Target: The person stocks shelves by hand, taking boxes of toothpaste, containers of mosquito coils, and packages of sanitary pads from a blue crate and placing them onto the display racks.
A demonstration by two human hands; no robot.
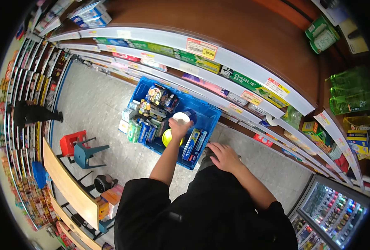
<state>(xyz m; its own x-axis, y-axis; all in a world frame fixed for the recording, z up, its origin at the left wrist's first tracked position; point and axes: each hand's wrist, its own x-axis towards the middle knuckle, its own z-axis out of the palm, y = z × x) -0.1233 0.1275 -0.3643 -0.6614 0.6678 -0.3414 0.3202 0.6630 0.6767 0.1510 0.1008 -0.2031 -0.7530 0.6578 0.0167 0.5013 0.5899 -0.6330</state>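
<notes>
While my left hand point(177, 128) is closed on the white-topped round container point(180, 118), which is inside the blue crate point(212, 116), my right hand point(225, 157) is empty, fingers spread, near the crate's near-right corner. Can't tell if it touches the rim.

Risks, my read: left grip is one-handed on a round, probably smooth shape, so a lopsided pinch could let it roll out. Underside hidden, can't confirm finger wrap. Yellow round container point(166, 136) is just below my hand; a low wrist could knock it. Blue-and-white boxes point(189, 145) lean at an angle; a sideways bump could topple them. Packed cartons point(142, 131) on the left look tight and high against the rim; pushing there could spill some.

Text: green toothpaste carton point(245, 79) on the shelf reads DARLIE, Chinese characters beside it. Red-bordered price tag point(201, 49) looks like 30.00, not certain. Crate labels too small to read.
</notes>
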